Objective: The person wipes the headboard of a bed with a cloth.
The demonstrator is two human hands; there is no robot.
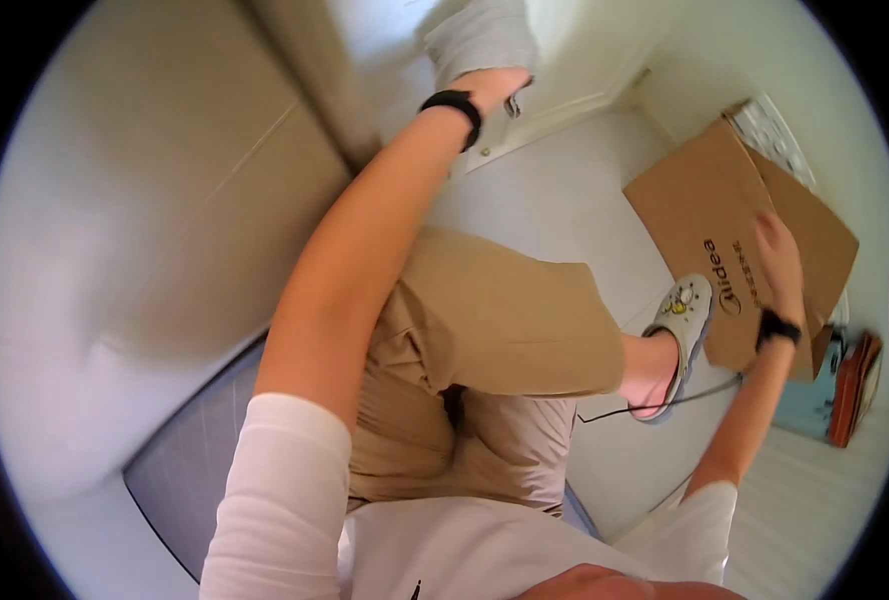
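Note:
My left hand [494,88] reaches up to the top of the head view, with a light grey cloth [482,40] over its fingers. The cloth lies against or close to a pale, bright upright surface [379,40]; exact contact is unclear. A small metal piece [512,106] shows beside the wrist. On the right, my right hand [779,258] hangs in front of a brown cardboard box [699,190] with "Midea" printed on it. That hand looks smeared and holds nothing I can see; how its fingers are set is unclear. Both wrists carry black bands.
My raised leg in tan trousers [514,320] ends in a pale clog [682,300] near the box. A thin dark cable [614,411] runs past the foot. A blue and orange bag [814,405] stands beside the box. A large beige panel [164,180] fills the left.

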